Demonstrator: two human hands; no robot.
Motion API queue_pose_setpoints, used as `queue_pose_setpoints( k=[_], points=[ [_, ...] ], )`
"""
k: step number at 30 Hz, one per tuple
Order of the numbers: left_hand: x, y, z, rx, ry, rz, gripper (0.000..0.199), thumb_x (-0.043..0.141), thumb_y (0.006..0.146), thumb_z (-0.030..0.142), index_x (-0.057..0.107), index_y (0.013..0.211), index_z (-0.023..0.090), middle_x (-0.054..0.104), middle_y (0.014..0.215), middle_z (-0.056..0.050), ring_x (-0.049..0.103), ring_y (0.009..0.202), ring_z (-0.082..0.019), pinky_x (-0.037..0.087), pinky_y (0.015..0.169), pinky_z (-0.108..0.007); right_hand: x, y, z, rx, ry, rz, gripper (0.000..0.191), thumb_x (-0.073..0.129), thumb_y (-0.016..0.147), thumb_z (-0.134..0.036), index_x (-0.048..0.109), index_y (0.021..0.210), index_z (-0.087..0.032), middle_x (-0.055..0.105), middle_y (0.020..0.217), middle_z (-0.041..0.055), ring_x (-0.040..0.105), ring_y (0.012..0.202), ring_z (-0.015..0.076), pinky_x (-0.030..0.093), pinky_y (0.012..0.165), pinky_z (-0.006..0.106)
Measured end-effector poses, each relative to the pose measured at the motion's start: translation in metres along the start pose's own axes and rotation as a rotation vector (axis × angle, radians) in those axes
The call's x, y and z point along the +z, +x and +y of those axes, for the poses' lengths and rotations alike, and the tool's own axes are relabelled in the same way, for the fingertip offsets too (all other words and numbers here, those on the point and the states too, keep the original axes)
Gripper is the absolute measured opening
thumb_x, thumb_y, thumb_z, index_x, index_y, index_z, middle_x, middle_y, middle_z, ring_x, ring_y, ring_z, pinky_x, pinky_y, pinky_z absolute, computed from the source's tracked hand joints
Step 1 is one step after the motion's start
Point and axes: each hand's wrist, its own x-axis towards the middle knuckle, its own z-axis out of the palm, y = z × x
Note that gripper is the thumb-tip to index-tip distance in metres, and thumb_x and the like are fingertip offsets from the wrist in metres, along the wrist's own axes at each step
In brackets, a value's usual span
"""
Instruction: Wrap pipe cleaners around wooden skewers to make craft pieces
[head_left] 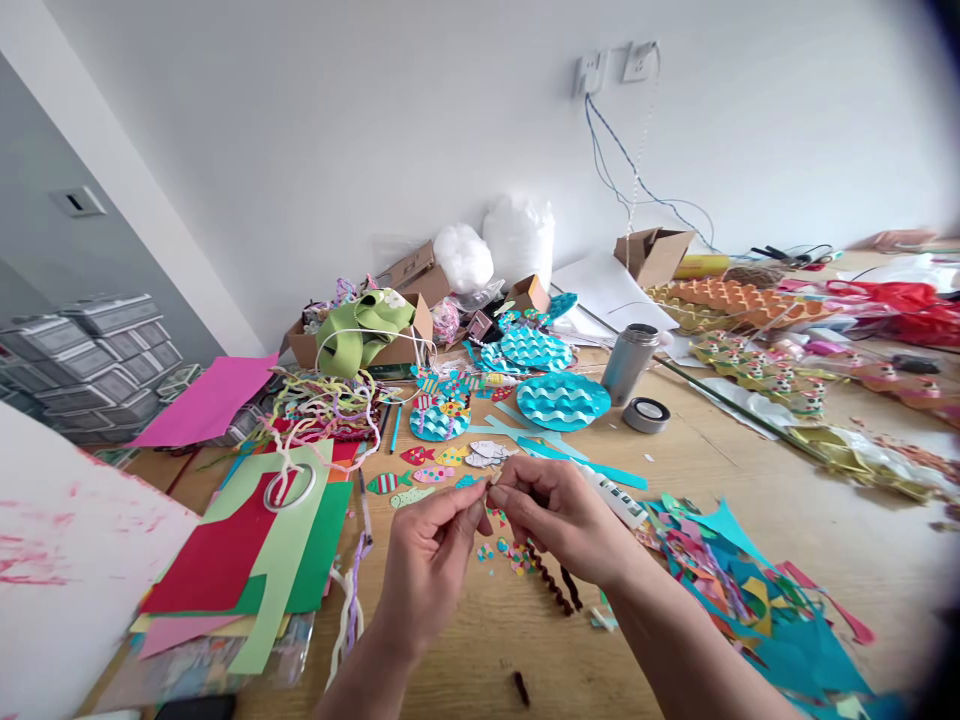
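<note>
My left hand [429,565] and my right hand [561,512] meet above the middle of the table, fingertips pinched together. Between them shows a tiny pale piece, too small to name. Just beyond lie several paper fish, among them a green striped fish [388,483], a yellow fish [452,456] and a pink fish [433,475]. Small paper dots [517,557] are scattered beneath my hands. Dark brown twisted strips [553,585] lie under my right wrist, and a white tube [616,497] is partly hidden behind that hand.
Blue wave-decorated discs [562,402] lie farther back, beside a metal flask [630,362] and its lid [646,414]. Coloured paper sheets [315,550] and yarn [330,405] cover the left. Paper scraps [750,580] spread at right. Boxes [300,345] stand along the wall.
</note>
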Motion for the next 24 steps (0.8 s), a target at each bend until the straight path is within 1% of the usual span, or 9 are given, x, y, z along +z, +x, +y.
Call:
queue_pose_setpoints(
  k=[4, 7, 9, 10, 12, 14, 17, 19, 24],
  points=[
    [0.0018, -0.0004, 0.0023, -0.182, -0.182, -0.051, 0.02, 0.057, 0.085, 0.033, 0.066, 0.089, 0.016, 0.057, 0.064, 0.0, 0.038, 0.041, -0.003, 0.027, 0.037, -0.016, -0.0033, -0.0014, -0.0036, 0.0, -0.004, -0.043, 0.023, 0.054, 0.084, -0.03, 0.051, 0.066, -0.016, 0.05, 0.052, -0.0042, 0.04, 0.043, 0.0059, 0.029, 0.04, 0.017],
    [0.0008, 0.0004, 0.0034, -0.273, -0.268, -0.089, 0.021, 0.059, 0.083, 0.036, 0.062, 0.088, 0.015, 0.058, 0.065, 0.0, 0.038, 0.039, -0.002, 0.026, 0.035, -0.015, -0.0051, -0.0025, -0.0031, 0.014, -0.018, -0.067, 0.025, 0.055, 0.085, -0.031, 0.052, 0.065, -0.016, 0.049, 0.053, -0.0039, 0.04, 0.043, 0.0057, 0.029, 0.039, 0.016],
    [-0.0005, 0.0011, 0.0042, -0.325, -0.304, -0.11, 0.023, 0.06, 0.082, 0.037, 0.06, 0.087, 0.015, 0.059, 0.065, 0.0, 0.04, 0.039, -0.003, 0.026, 0.033, -0.015, -0.006, -0.0033, -0.0027, 0.016, -0.023, -0.073, 0.026, 0.056, 0.084, -0.033, 0.052, 0.066, -0.016, 0.048, 0.052, -0.0041, 0.039, 0.043, 0.0055, 0.028, 0.038, 0.016],
    [-0.0011, 0.0012, 0.0045, -0.347, -0.325, -0.12, 0.023, 0.061, 0.081, 0.037, 0.059, 0.087, 0.015, 0.059, 0.066, 0.0, 0.044, 0.04, -0.005, 0.028, 0.033, -0.015, -0.0063, -0.0037, -0.0026, 0.014, -0.024, -0.074, 0.026, 0.057, 0.084, -0.034, 0.052, 0.066, -0.016, 0.048, 0.052, -0.0041, 0.038, 0.043, 0.0056, 0.028, 0.038, 0.016],
    [-0.002, 0.0013, 0.0053, -0.376, -0.373, -0.133, 0.024, 0.062, 0.08, 0.038, 0.058, 0.085, 0.015, 0.061, 0.066, -0.002, 0.051, 0.046, -0.008, 0.035, 0.036, -0.016, -0.0062, -0.0045, -0.003, 0.01, -0.025, -0.087, 0.027, 0.058, 0.084, -0.035, 0.052, 0.066, -0.016, 0.049, 0.053, -0.0039, 0.039, 0.043, 0.0057, 0.028, 0.038, 0.016],
    [-0.0026, 0.0014, 0.0062, -0.397, -0.406, -0.127, 0.024, 0.063, 0.08, 0.037, 0.056, 0.079, 0.014, 0.062, 0.065, -0.002, 0.052, 0.049, -0.008, 0.037, 0.038, -0.016, -0.005, -0.005, -0.0035, 0.009, -0.036, -0.103, 0.027, 0.057, 0.084, -0.035, 0.052, 0.066, -0.016, 0.05, 0.053, -0.0036, 0.04, 0.044, 0.0058, 0.029, 0.039, 0.017],
    [-0.003, 0.0022, 0.0073, -0.444, -0.425, -0.086, 0.026, 0.065, 0.078, 0.036, 0.053, 0.072, 0.015, 0.059, 0.059, 0.001, 0.041, 0.041, -0.003, 0.026, 0.035, -0.013, -0.0021, -0.0052, -0.0039, 0.003, -0.08, -0.101, 0.024, 0.055, 0.085, -0.03, 0.053, 0.066, -0.015, 0.051, 0.053, -0.0035, 0.04, 0.045, 0.0058, 0.029, 0.041, 0.017],
    [-0.0033, 0.0032, 0.008, -0.469, -0.438, -0.068, 0.026, 0.067, 0.076, 0.036, 0.051, 0.071, 0.015, 0.058, 0.056, 0.003, 0.036, 0.039, -0.001, 0.02, 0.036, -0.014, -0.0005, -0.0048, -0.0036, 0.016, -0.094, -0.088, 0.024, 0.055, 0.085, -0.029, 0.053, 0.066, -0.015, 0.052, 0.052, -0.0034, 0.039, 0.045, 0.0057, 0.028, 0.041, 0.016],
    [-0.005, 0.0053, 0.0088, -0.497, -0.445, -0.051, 0.028, 0.069, 0.073, 0.037, 0.051, 0.069, 0.015, 0.056, 0.054, 0.004, 0.035, 0.038, -0.002, 0.018, 0.037, -0.015, 0.0, -0.0033, -0.0026, 0.082, 0.013, -0.121, 0.024, 0.057, 0.083, -0.034, 0.054, 0.068, -0.016, 0.053, 0.051, -0.0039, 0.039, 0.041, 0.0053, 0.029, 0.038, 0.016]
  ],
)
